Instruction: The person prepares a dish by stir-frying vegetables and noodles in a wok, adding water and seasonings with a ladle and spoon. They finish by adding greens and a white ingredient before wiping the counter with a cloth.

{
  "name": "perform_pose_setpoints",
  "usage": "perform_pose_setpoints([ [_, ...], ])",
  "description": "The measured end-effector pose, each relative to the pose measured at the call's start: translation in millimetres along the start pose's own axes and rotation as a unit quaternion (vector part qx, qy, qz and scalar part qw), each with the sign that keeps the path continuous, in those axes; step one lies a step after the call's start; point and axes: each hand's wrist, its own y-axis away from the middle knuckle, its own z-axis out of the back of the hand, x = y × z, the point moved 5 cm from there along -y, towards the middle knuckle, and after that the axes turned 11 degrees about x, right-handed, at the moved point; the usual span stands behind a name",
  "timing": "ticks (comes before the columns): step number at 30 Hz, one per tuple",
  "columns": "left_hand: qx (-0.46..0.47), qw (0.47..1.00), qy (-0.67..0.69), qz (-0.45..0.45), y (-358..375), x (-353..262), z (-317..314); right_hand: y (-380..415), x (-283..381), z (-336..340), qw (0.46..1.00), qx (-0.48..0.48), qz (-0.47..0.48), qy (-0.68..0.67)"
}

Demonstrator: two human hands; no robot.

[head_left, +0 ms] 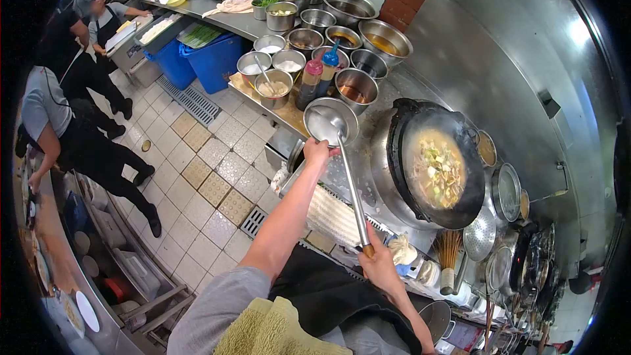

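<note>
My left hand (318, 154) is closed at the near rim of a round metal bowl (351, 117), which is tilted. In my right hand (380, 261) is the wooden handle of a long metal ladle (351, 190). The ladle's head lies in the bowl, and whether it holds anything is hard to make out. To the right, a dark wok (468, 207) holds steaming broth with noodle-like strips and pale green vegetable pieces (434, 171). Squeeze bottles with a pink top (311, 79) and a blue top (327, 66) stand just beyond the bowl.
Several metal pots of seasonings and liquids (355, 89) crowd the counter behind. A bamboo brush (447, 260) and a perforated skimmer (480, 235) lie right of the wok. Co-workers (85, 125) stand on the left, across the tiled floor (190, 177). Blue bins (213, 59) stand beneath the far counter.
</note>
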Motion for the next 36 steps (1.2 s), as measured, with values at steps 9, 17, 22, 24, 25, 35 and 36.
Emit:
perform_pose_setpoints([
  [9,-0.01,0.974,-0.22,0.047,-24,-48,37,38,27,33,0.988,0.015,0.038,-0.15],
  [17,-0.073,0.901,-0.411,-0.115,14,-51,21,-1,-3,4,0.993,-0.018,0.08,-0.088],
  [22,-0.013,0.949,-0.311,-0.058,6,-46,15,22,11,5,0.99,0.011,0.041,-0.137],
  [24,-0.006,0.937,-0.347,-0.041,-14,-48,28,31,13,11,0.986,0.039,0.036,-0.158],
  [25,-0.005,0.937,-0.347,-0.041,-16,-57,28,35,13,17,0.986,0.038,0.036,-0.158],
  [35,-0.015,0.924,-0.375,-0.078,18,-51,9,2,11,11,0.988,-0.006,0.042,-0.148],
  [36,-0.015,0.924,-0.375,-0.076,19,-50,8,2,8,5,0.987,0.011,0.04,-0.157],
])
